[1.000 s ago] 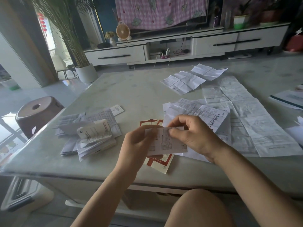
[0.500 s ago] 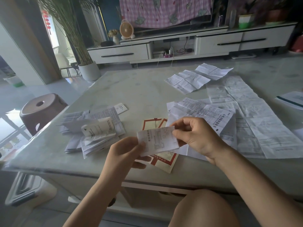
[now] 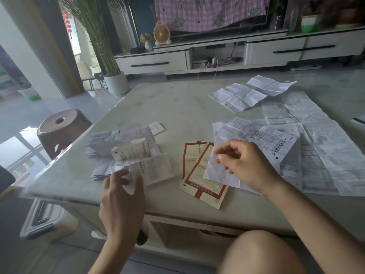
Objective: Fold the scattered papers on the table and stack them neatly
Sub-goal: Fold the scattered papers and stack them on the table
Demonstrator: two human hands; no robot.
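1. The person sat at the near edge of a pale, marble-looking low table [image 3: 177,107], with one bare knee [image 3: 256,254] visible at the near right.
2. The left hand [image 3: 122,196] was over the near left part of the table and was blurred. Its fingers [image 3: 118,176] and thumb seemed spread apart at the near corner of a folded white printed slip [image 3: 158,171]. It cannot be told whether they pinched this corner or only were beside it.
3. The folded slip lay on the near right side of a loose pile of folded white papers [image 3: 126,147], on the left half of the table.
4. The right hand [image 3: 243,165] was over a creased white sheet [image 3: 213,173] at the near middle. Its fingers were loosely curled and gripped nothing, and the fingertips [image 3: 217,155] were at the sheet's left edge.
5. This sheet partly covered two cream leaflets with red borders [image 3: 199,175], which lay just left of it, touching the near table edge.
6. To the right, large unfolded white printed sheets [image 3: 325,151] overlapped each other, and two smaller creased sheets [image 3: 243,95] lay farther away.
7. A round brown plastic stool [image 3: 61,129] stood on the floor to the left of the table.
8. A white pot with a tall grassy plant [image 3: 116,84] and a long white television cabinet [image 3: 276,50] stood at the far side.
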